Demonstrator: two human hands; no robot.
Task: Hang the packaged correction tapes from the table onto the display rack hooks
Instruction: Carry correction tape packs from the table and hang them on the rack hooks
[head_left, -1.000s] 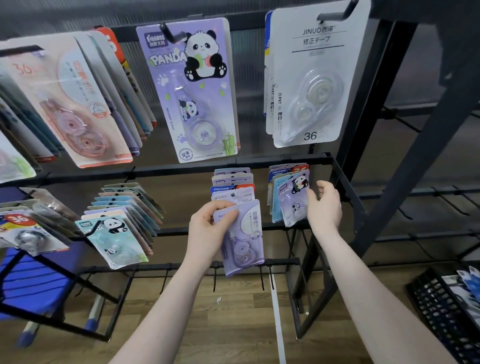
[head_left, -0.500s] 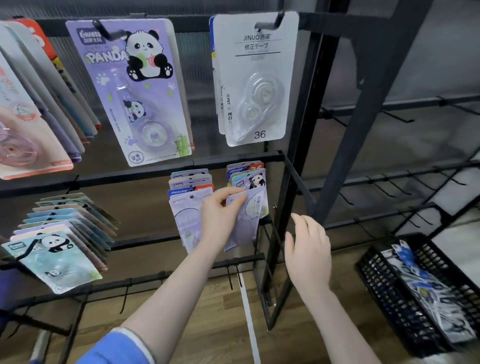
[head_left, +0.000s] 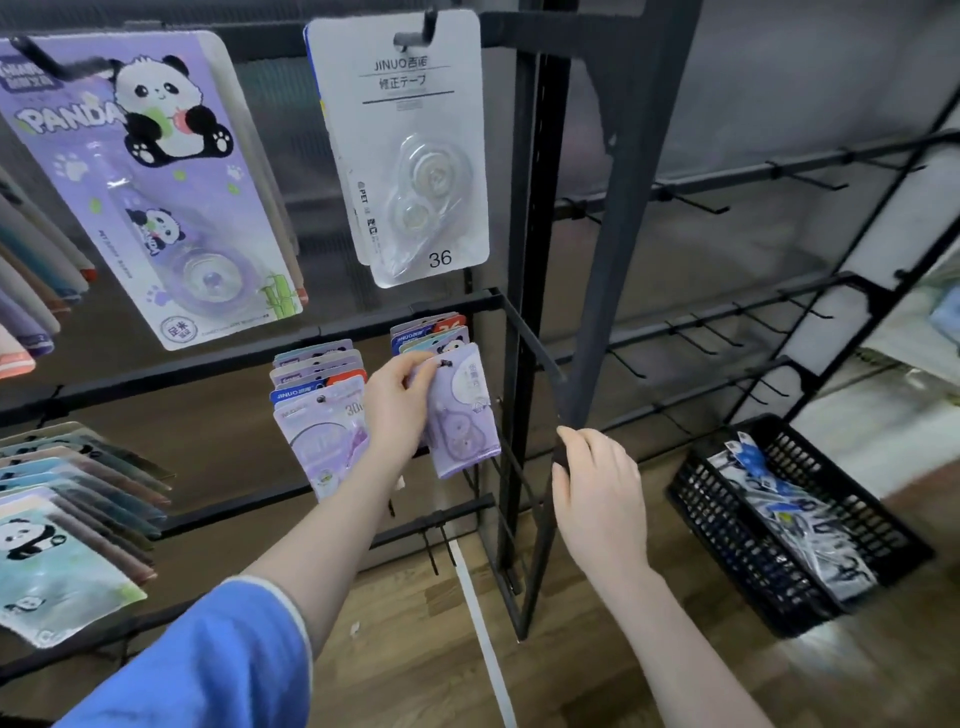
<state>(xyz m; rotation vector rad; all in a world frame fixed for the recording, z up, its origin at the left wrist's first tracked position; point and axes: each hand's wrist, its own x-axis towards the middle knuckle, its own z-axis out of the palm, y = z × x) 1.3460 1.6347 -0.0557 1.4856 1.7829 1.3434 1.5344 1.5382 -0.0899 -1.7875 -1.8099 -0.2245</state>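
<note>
My left hand (head_left: 400, 400) pinches the top of a purple packaged correction tape (head_left: 462, 415), whose hole sits on a hook in the rack's middle row, in front of other hanging packs (head_left: 431, 332). To its left hangs another stack of packs (head_left: 322, 405). My right hand (head_left: 597, 483) hovers lower right of the pack with loosely curled fingers, holding nothing, beside the black rack post (head_left: 535, 260).
A big purple panda pack (head_left: 156, 182) and a white pack marked 36 (head_left: 415, 156) hang on the top row. More packs (head_left: 67, 499) hang at the lower left. A black basket (head_left: 800, 525) with packs stands on the wooden floor at right, below bare hooks (head_left: 727, 332).
The view has swung right. My left hand carried the purple pack from the left hook stack to the right one. My right hand let go of that stack and dropped lower right.
</note>
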